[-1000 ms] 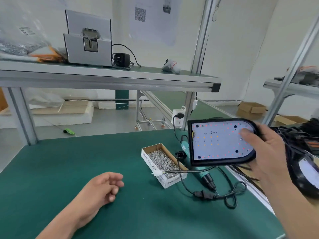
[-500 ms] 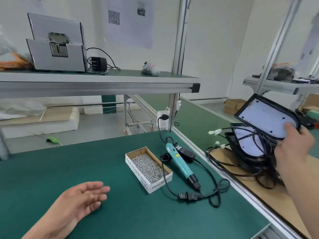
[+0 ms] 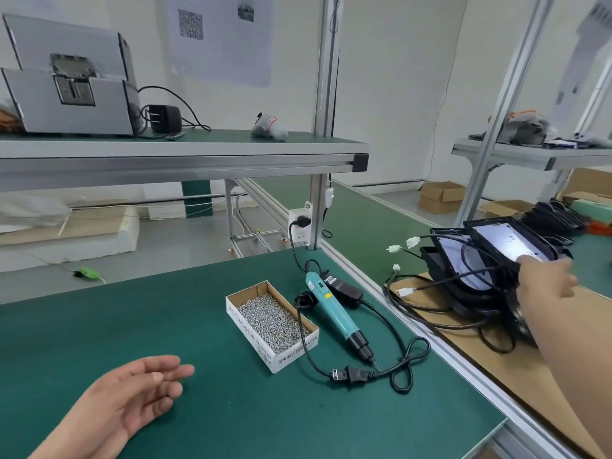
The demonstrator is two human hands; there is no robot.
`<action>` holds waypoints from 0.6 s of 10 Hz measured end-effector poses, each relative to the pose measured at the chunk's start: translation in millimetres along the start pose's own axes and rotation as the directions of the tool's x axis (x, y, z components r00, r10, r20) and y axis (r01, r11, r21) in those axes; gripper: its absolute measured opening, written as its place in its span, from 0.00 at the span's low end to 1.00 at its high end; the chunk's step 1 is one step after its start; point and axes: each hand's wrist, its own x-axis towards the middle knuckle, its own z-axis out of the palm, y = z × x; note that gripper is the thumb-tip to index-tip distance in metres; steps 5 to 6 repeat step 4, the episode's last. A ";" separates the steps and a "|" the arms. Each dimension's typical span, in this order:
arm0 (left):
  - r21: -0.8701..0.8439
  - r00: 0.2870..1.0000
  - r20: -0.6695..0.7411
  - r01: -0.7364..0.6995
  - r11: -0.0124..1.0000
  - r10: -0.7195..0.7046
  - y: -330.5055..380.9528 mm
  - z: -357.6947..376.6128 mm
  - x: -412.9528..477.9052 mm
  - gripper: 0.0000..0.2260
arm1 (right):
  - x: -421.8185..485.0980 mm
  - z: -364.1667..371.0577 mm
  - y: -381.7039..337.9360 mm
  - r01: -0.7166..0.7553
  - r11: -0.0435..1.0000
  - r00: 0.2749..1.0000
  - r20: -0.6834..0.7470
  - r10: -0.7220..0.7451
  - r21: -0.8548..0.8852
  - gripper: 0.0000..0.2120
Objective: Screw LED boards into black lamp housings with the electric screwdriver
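A black lamp housing (image 3: 510, 240) with a white LED board inside lies tilted on top of a stack of black housings (image 3: 463, 270) tangled in black cables, on the bench to the right. My right hand (image 3: 546, 276), blurred, grips that top housing at its near edge. The teal electric screwdriver (image 3: 334, 313) lies on the green mat (image 3: 165, 309), tip toward me, and neither hand touches it. Beside it stands a cardboard box of silver screws (image 3: 246, 327). My left hand (image 3: 142, 389) hovers low over the mat with its palm up, fingers relaxed, holding nothing.
The screwdriver's black cord and plug (image 3: 351, 374) loop across the mat near its tip. A brown cardboard sheet (image 3: 496, 376) lies under the housing stack. An aluminium post with a wall socket (image 3: 299, 225) stands behind. An upper shelf (image 3: 198, 154) overhangs the bench.
My right hand carried the lamp housing from in front of me to the right and lowered it onto the stack. My left hand uncurled its fingers and stayed low at the left.
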 end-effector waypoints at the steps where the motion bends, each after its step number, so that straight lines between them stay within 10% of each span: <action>1: -0.014 1.000 0.008 -0.004 1.000 0.004 0.5 2.2 -1.4 0.12 | 6.5 2.5 11.7 -0.032 0.993 0.998 0.044 0.037 -0.110 0.41; 6: -0.001 1.000 -0.016 -0.022 1.000 0.022 -2.8 -0.1 -1.1 0.13 | 19.8 2.2 22.0 0.140 0.990 0.988 -0.060 -0.141 -0.011 0.41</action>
